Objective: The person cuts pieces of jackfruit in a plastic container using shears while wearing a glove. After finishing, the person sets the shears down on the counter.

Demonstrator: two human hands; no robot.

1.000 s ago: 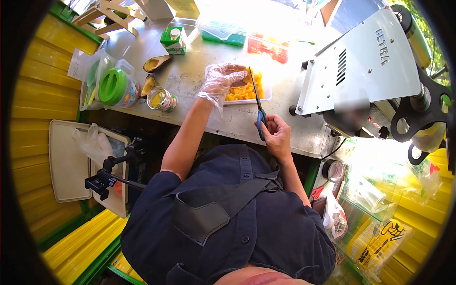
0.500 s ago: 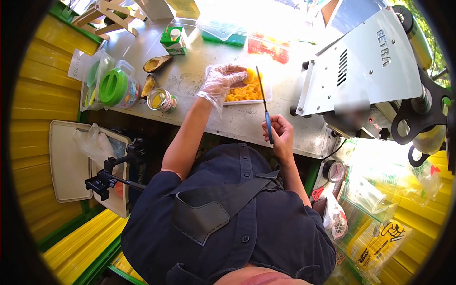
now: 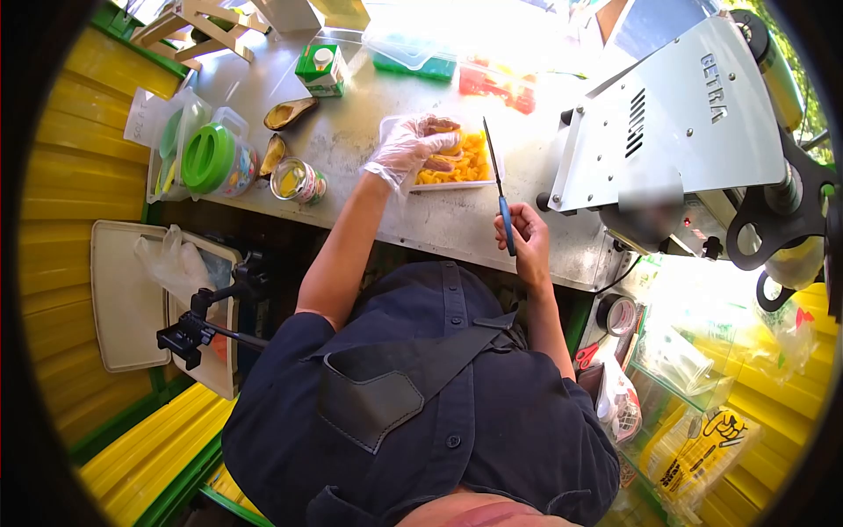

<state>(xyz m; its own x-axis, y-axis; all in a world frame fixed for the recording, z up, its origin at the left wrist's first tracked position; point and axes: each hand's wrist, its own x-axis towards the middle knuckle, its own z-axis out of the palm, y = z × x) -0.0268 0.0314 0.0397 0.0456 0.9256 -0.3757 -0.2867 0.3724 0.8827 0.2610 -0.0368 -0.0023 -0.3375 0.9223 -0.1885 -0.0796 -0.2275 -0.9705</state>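
My left hand (image 3: 413,149), in a clear plastic glove, hovers over the left side of a white rectangular tub (image 3: 457,185). Its fingers are curled round a piece of yellow-orange fruit (image 3: 450,151), largely covered by them. Small cut chunks of the same colour (image 3: 474,162) fill the tub. My bare right hand (image 3: 529,239), to the right of the tub, grips a knife by its blue handle (image 3: 507,224). The thin dark blade (image 3: 493,154) points up and away from me, beside the tub's right edge and apart from the fruit.
Left on the metal table (image 3: 351,167) are an opened can (image 3: 299,182), two avocado-like husks (image 3: 290,112), a green-lidded jar (image 3: 211,162) and a green carton (image 3: 321,70). Tubs with green (image 3: 413,66) and red contents (image 3: 499,86) stand behind. A grey CETRA machine (image 3: 672,123) occupies the right.
The knife and my right hand have shifted slightly right, away from the tub. My left fingers have curled further over the fruit piece, which now shows less.
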